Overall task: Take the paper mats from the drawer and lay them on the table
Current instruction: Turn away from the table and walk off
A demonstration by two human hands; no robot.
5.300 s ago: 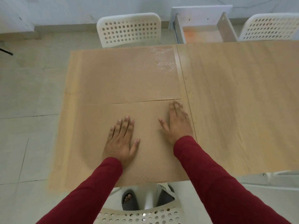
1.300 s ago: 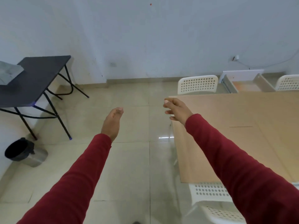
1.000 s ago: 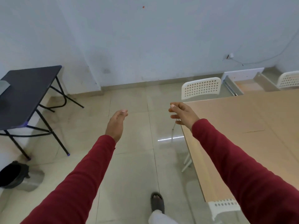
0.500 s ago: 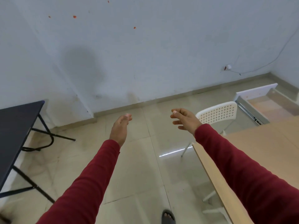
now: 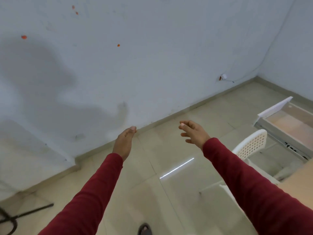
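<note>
The open white drawer [image 5: 264, 123] lies at the right edge, low by the floor, with a pale orange-brown sheet [image 5: 291, 124] inside it. Only a corner of the wooden table [image 5: 303, 177] shows at the far right; the mats laid on it are out of view. My left hand [image 5: 124, 141] and my right hand [image 5: 193, 132] are held out in the air over the tiled floor, fingers loose, holding nothing. Both are well left of the drawer.
A white perforated chair [image 5: 250, 146] stands between me and the drawer, at the table's corner. A white wall with skirting runs across ahead. Black folding-table legs [image 5: 20, 216] show at the bottom left. My sandalled foot [image 5: 144, 229] is on the floor tiles.
I have left the laid mats and walked round the table's left end. The view has swung so the drawer and chair come nearer on the right. Both hands stay raised and empty.
</note>
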